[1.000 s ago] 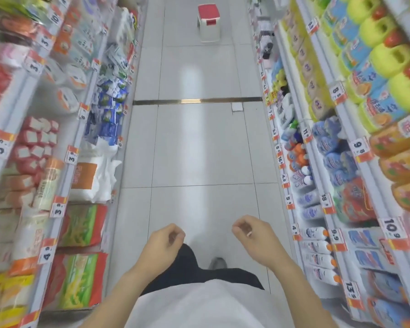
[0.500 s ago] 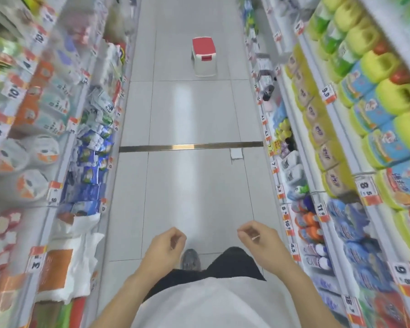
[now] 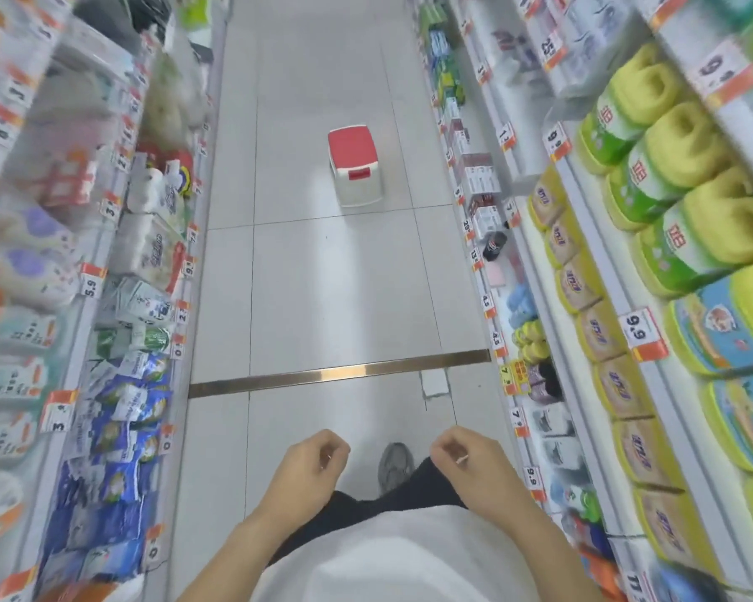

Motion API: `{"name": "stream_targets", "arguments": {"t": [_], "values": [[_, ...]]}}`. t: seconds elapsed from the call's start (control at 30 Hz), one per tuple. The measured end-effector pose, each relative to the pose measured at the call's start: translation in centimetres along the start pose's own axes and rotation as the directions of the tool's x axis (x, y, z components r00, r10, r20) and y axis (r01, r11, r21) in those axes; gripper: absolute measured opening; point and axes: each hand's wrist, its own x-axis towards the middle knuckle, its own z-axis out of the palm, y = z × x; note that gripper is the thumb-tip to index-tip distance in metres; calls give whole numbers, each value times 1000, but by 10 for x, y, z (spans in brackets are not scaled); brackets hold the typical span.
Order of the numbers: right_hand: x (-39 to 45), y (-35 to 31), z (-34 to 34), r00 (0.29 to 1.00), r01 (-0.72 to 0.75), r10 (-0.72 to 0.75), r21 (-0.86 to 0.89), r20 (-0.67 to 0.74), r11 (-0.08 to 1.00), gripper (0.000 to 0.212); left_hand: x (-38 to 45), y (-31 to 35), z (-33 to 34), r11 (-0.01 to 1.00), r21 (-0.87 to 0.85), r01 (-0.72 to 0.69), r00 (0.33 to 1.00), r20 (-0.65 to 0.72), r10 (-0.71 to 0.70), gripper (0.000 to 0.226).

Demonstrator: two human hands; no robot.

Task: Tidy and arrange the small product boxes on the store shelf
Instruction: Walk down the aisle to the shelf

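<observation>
A store aisle is seen from above, with the tiled floor [image 3: 322, 297] running up the centre of the frame and a metal strip [image 3: 340, 375] laid across it below the middle.

Both hands are held low in the lower centre of the frame, in front of a white shirt [image 3: 379, 558]. The left hand [image 3: 309, 467] is shown with its fingers loosely curled, and nothing is held in it. The right hand [image 3: 470, 462] is likewise loosely curled; a thin pale streak is visible at its fingers (whether this is a held item or a fingernail cannot be told). The hands are kept apart, and a grey shoe [image 3: 394, 464] is seen on the floor between them.

A red-topped white step stool [image 3: 355, 167] is placed on the floor in the upper centre, well apart from the hands.

The small product boxes [image 3: 479, 184], white with red markings, are stacked on a low shelf at the right side of the aisle, upper right of centre, just to the right of the stool. A dark bottle [image 3: 494, 245] is located just below them.

Yellow-green packs [image 3: 687, 149] fill the right shelves; blue packets [image 3: 118, 427] fill the lower left shelves.
</observation>
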Motion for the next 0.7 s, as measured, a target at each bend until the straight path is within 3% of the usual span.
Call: {"name": "stream_targets", "arguments": {"t": [0.23, 0.4, 0.7], "values": [[204, -103, -106, 995, 94, -94, -27, 28, 995, 7, 157, 78, -68, 997, 1, 77, 996, -42, -77, 18], [353, -158, -170, 991, 135, -134, -56, 4, 989, 7, 309, 139, -121, 998, 29, 53, 998, -20, -52, 17], [524, -229, -304, 995, -12, 15, 26, -97, 1000, 10, 548, 316, -228, 995, 71, -72, 994, 85, 66, 17]]}}
